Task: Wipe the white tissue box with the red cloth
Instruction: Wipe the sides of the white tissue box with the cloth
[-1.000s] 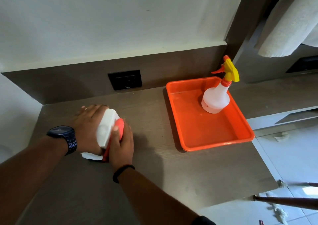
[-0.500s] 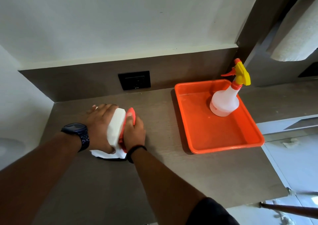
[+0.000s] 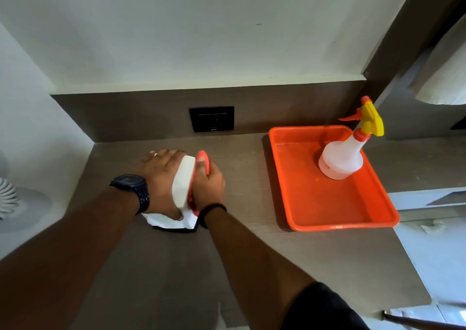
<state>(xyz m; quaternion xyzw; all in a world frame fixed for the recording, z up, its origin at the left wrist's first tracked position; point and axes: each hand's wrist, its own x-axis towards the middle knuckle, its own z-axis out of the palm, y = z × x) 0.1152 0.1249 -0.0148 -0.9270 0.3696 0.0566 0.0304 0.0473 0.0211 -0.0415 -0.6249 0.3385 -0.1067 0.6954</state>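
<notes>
White tissue box [image 3: 183, 182]: plain white, smooth sides, standing on the grey-brown wood-grain counter [image 3: 252, 254] well left of the orange tray [image 3: 335, 218]. A white tissue [image 3: 171, 222] spills from its near end onto the counter. Most of the box is covered by the two hands.

Left hand [image 3: 160, 178]: laid over the box's left side, fingers flat and together, gripping it; dark wristwatch [image 3: 132, 186] on the wrist.

Right hand [image 3: 208, 184]: fingers curled around the red cloth [image 3: 203, 162], pressing it against the box's right side; black band [image 3: 213, 210] on the wrist. Only a red edge of the cloth shows past the fingers and along the box.

Orange tray: shallow, rectangular, holding a translucent white spray bottle [image 3: 339, 158] with yellow and orange trigger head in its far right corner.

Black wall socket [image 3: 211, 119]: on the dark backsplash left of the tray, behind the box.

Nothing lies between box and tray.
</notes>
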